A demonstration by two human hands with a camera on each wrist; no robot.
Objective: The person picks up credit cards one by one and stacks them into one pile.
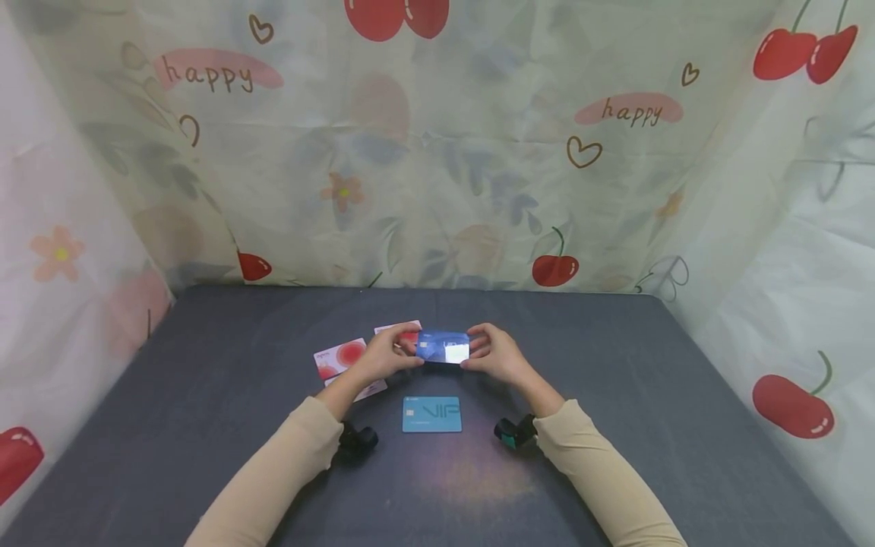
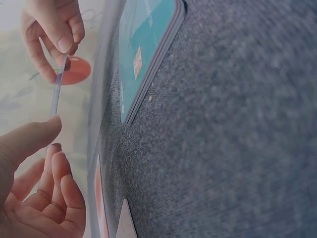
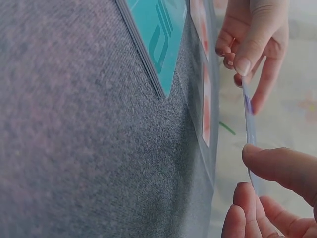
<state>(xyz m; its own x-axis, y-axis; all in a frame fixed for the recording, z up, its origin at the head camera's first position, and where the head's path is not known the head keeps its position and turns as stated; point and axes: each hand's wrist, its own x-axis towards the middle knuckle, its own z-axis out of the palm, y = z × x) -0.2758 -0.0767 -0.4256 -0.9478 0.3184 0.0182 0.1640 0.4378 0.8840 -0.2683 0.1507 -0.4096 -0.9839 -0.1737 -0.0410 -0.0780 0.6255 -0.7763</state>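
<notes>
A dark blue VIP card [image 1: 432, 351] is held up above the table, its face toward the head camera with a bright glare at the lower right. My left hand [image 1: 383, 355] pinches its left end between thumb and fingers. The right hand [image 1: 500, 355] pinches the opposite end the same way. Both wrist views show the card edge-on, as a thin strip [image 2: 57, 94] between the two hands. Nearer me on the table lies a light blue VIP card [image 1: 432, 415]; the wrist views show it topping a small stack [image 3: 161, 44].
Behind and beside my left hand lie several white-and-red cards [image 1: 340, 357], partly covered by that hand and forearm. A dark grey cloth covers the table [image 1: 205, 425]. Patterned curtains [image 1: 424, 213] stand at the back and both sides. Each wrist wears a black camera [image 1: 358, 441].
</notes>
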